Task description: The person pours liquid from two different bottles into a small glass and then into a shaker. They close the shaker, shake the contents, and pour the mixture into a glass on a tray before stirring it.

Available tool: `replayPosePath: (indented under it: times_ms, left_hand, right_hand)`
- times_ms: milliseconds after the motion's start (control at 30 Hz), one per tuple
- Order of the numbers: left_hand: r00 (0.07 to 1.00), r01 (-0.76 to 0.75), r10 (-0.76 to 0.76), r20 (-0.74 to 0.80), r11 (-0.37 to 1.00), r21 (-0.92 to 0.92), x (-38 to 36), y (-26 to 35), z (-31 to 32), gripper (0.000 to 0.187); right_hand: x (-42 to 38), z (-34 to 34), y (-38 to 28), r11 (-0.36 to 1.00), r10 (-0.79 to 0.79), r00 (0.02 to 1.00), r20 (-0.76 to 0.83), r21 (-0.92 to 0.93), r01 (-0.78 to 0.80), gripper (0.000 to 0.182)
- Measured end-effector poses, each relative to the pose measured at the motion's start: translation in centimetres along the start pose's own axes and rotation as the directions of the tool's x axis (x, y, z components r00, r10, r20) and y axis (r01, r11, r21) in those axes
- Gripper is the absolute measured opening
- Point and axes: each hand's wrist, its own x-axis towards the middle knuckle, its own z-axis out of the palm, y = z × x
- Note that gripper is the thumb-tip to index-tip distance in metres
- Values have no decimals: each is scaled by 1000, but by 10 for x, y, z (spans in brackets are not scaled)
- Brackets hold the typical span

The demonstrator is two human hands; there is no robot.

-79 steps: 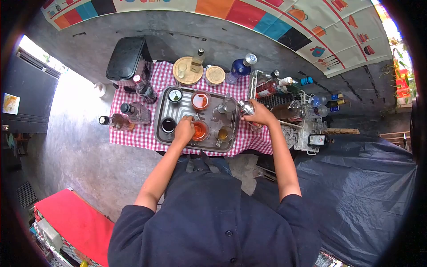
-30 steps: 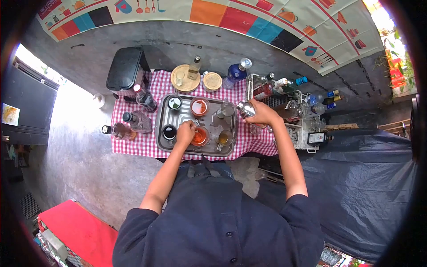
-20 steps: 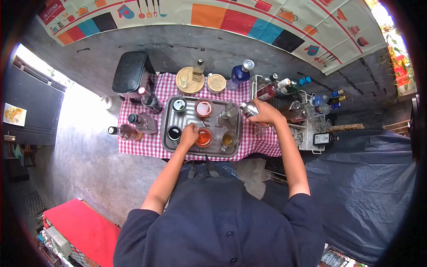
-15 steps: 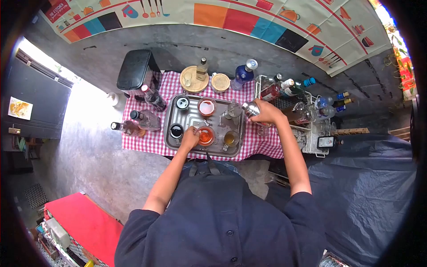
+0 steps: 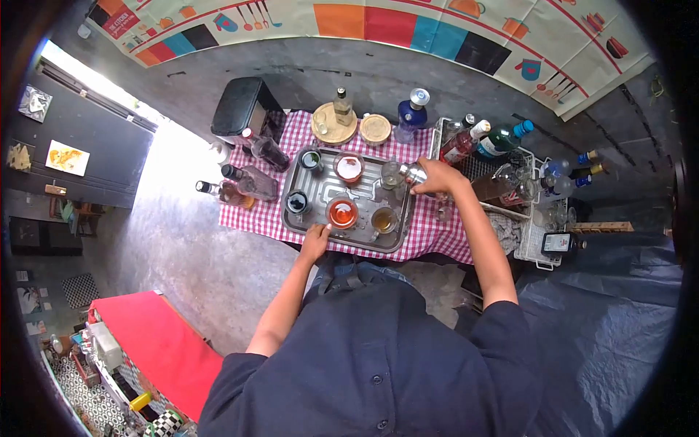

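A silver metal cocktail shaker (image 5: 416, 175) is tilted in my right hand (image 5: 439, 178), its mouth end beside a clear glass mug (image 5: 391, 175). Whether liquid flows is too small to tell. At the front edge of the grey serving tray (image 5: 298, 234), my left hand (image 5: 315, 242) has its fingers curled on the rim, close to a glass cup of red-orange drink (image 5: 342, 213). Also on the tray are a mug with amber liquid (image 5: 383, 220), a cup with a pale, foamy top (image 5: 349, 168), and two dark-looking cups (image 5: 297, 202) on the left side.
Bottles (image 5: 251, 182) stand left of the tray, before a black bin (image 5: 246, 109). Behind it are round wooden boards (image 5: 335, 132) and a blue bottle (image 5: 412, 115). White wire racks (image 5: 535, 240) with several bottles flank my right arm. A checkered cloth (image 5: 240, 218) covers the table.
My left hand has drawn back from beside the red-orange drink to the tray's front edge. My right hand still holds the tilted shaker by the clear mug. The camera view has shifted slightly.
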Motion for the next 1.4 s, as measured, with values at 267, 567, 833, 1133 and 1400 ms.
replayPosePath:
  times_ms: [267, 567, 833, 1133, 1400]
  left_hand:
    - [998, 51, -34, -51, 927, 372, -20, -6, 12, 44]
    - [947, 177, -295, 127, 810, 560, -25, -16, 36, 78]
    - [886, 199, -379, 267, 832, 518, -24, -15, 25, 90]
    - [847, 219, -417, 331, 839, 498, -16, -26, 29, 104]
    - [815, 240, -475, 332, 798, 553, -13, -17, 29, 113]
  right_hand:
    - [4, 10, 15, 1000, -24, 1000, 7, -20, 24, 78]
    - [12, 3, 14, 1000, -20, 999, 28, 3, 20, 77]
    - [14, 5, 14, 999, -27, 999, 42, 24, 26, 76]
    - [14, 2, 11, 999, -36, 999, 41, -18, 36, 80]
    - [13, 3, 10, 999, -33, 998, 62, -37, 36, 82]
